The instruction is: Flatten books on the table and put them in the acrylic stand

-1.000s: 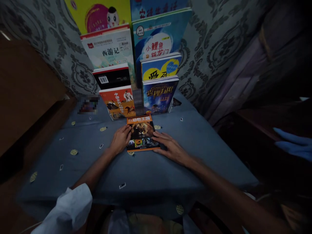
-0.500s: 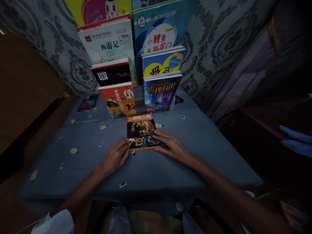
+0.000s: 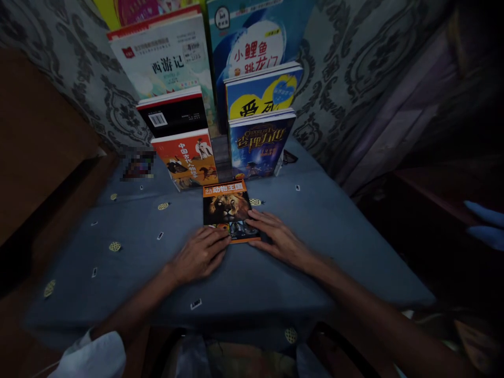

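A book with a lion on its dark cover (image 3: 227,206) lies face up on the blue tablecloth (image 3: 311,231), in front of the standing books. My left hand (image 3: 205,251) rests over its lower left corner, fingers stretched out and covering part of the small pictures there. On the right edge of the book lies my right hand (image 3: 277,237), its fingers extended over the cover and the thumb near the bottom corner. Neither hand is closed around the book.
Books stand upright in two tiered columns, with an orange book (image 3: 188,160) at the front left and a dark blue book (image 3: 260,144) at the front right. Patterned wall covering (image 3: 350,68) rises behind. A brown wooden panel (image 3: 43,142) stands at the left.
My left hand has slid right, from the book's left edge onto its lower part. My right hand stays at the right edge. The view has shifted slightly.
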Tool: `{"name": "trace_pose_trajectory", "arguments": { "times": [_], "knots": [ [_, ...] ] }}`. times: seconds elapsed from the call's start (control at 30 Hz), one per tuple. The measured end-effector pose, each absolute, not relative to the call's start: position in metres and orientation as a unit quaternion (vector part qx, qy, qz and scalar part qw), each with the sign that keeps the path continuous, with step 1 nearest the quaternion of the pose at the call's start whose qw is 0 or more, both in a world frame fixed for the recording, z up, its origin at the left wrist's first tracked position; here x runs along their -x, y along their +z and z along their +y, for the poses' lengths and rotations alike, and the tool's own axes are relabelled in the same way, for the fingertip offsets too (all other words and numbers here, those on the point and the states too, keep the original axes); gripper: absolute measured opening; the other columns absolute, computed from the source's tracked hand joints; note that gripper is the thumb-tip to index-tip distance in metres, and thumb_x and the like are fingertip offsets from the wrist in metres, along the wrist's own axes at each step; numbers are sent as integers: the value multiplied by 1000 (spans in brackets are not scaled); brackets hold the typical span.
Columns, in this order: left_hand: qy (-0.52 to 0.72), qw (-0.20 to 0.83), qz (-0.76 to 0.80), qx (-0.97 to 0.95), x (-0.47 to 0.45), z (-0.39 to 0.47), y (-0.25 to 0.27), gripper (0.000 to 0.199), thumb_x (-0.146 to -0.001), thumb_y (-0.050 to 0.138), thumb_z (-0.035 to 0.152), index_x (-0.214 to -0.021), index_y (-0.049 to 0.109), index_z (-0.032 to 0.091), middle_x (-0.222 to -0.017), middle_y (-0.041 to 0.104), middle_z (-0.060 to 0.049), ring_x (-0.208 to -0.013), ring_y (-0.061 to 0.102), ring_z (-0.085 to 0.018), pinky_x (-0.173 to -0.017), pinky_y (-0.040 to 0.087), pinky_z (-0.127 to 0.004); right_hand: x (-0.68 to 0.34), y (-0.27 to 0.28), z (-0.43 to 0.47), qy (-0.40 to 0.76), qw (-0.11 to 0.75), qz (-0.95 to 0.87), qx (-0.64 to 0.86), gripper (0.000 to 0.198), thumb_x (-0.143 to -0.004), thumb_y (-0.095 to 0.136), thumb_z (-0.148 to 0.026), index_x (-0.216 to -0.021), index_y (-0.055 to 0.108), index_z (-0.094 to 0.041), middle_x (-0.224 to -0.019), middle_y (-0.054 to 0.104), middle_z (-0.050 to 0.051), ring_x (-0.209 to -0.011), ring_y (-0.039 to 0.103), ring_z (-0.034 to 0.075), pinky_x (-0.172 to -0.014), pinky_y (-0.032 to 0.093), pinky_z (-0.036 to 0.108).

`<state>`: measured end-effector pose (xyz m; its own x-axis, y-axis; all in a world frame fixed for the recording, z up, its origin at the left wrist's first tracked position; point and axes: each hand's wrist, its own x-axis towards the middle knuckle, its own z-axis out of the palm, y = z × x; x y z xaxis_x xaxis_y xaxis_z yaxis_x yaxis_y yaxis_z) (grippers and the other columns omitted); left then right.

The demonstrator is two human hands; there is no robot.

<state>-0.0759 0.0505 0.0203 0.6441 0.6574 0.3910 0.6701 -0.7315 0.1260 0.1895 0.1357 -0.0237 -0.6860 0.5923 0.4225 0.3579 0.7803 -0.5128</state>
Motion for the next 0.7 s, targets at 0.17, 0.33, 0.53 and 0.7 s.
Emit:
{"name": "trace_pose_trajectory", "arguments": {
  "times": [0.17, 0.33, 0.53, 0.7],
  "knots": [
    [-169, -22, -347, 922, 56, 64, 27, 33, -99, 49, 24, -129, 59, 17, -128, 66, -13, -121, 60, -24, -104, 48, -43, -189, -26, 135, 194, 299, -896, 265, 50, -94, 63, -40, -141, 55, -24, -149, 52, 13, -140, 46, 27, -114, 42, 53],
    [-194, -31, -388, 900, 63, 93, 20, 32, -101, 45, 28, -128, 61, 20, -128, 67, -10, -120, 61, -22, -104, 48, -42, -191, -22, 133, 192, 281, -899, 274, 53, -94, 63, -43, -142, 53, -24, -151, 50, 14, -141, 45, 28, -115, 39, 54],
    [-225, 43, -564, 793, 101, 137, -2, 34, -99, 45, 30, -128, 59, 17, -132, 63, -14, -121, 60, -28, -103, 49, -48, -181, -5, 139, 178, 266, -897, 305, 42, -95, 60, -45, -129, 65, -22, -139, 62, 14, -135, 52, 30, -114, 39, 57],
    [-244, 43, -596, 764, 112, 149, -16, 39, -99, 45, 33, -133, 54, 17, -137, 59, -15, -126, 56, -29, -108, 45, -49, -131, 16, 165, 158, 246, -918, 267, 40, -96, 59, -34, -133, 61, -19, -142, 59, 16, -137, 50, 28, -115, 39, 51]
  ]
}}
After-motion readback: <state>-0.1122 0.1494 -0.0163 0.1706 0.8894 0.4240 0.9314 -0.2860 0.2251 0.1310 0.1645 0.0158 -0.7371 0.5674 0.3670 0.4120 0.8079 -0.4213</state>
